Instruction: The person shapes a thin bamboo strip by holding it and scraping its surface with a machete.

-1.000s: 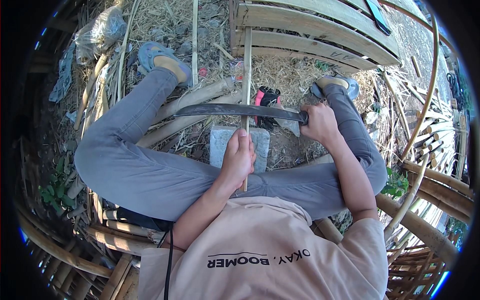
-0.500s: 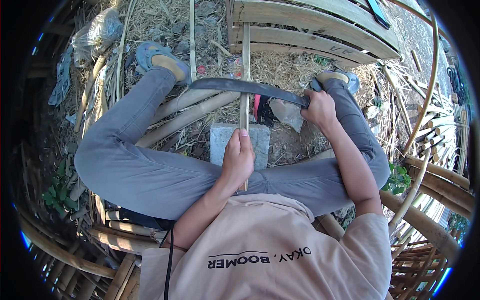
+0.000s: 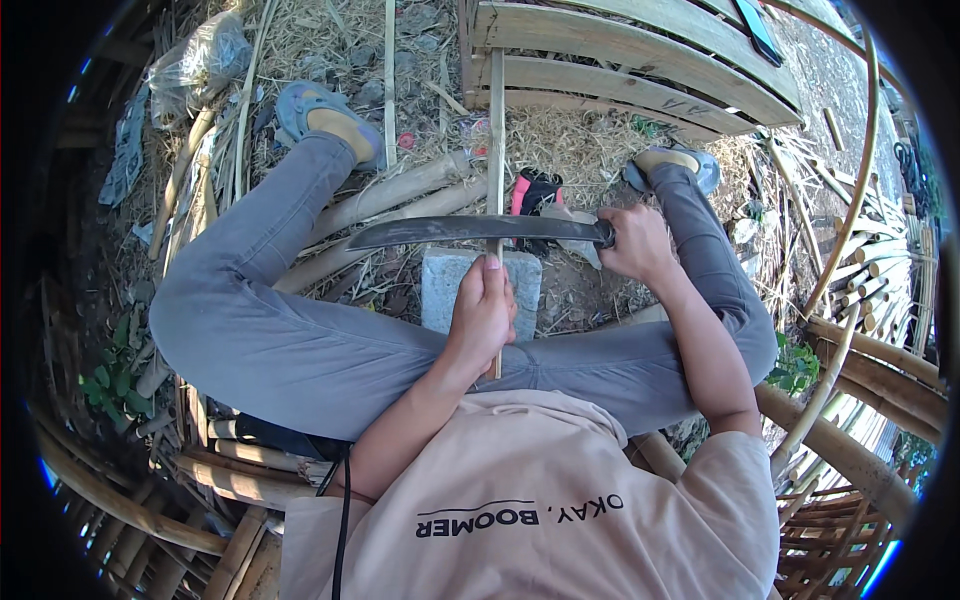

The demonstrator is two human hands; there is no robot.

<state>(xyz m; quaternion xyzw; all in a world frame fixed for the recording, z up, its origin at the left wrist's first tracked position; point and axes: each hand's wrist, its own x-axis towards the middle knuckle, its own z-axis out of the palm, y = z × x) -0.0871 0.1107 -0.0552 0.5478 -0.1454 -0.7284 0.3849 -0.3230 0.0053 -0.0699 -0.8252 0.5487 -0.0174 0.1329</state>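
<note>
Drawn back toward the body since half a second ago, the long curved knife [image 3: 450, 230] now crosses the pale strip [image 3: 496, 140] just beyond the left thumb. Both hands are apart from each other: the left hand [image 3: 482, 310] is wrapped around the strip, thumb along it, above the grey block [image 3: 440, 290]; the right hand [image 3: 637, 243] is clenched on the knife's handle. Past the knife, the strip runs out to the slatted wooden structure [image 3: 620, 82], on which a dark flat object [image 3: 757, 32] lies. At upper left sits a clear plastic bag [image 3: 200, 65], its contents too indistinct to tell. Near the blade, a pink-and-black item [image 3: 535, 190] lies on the ground.
</note>
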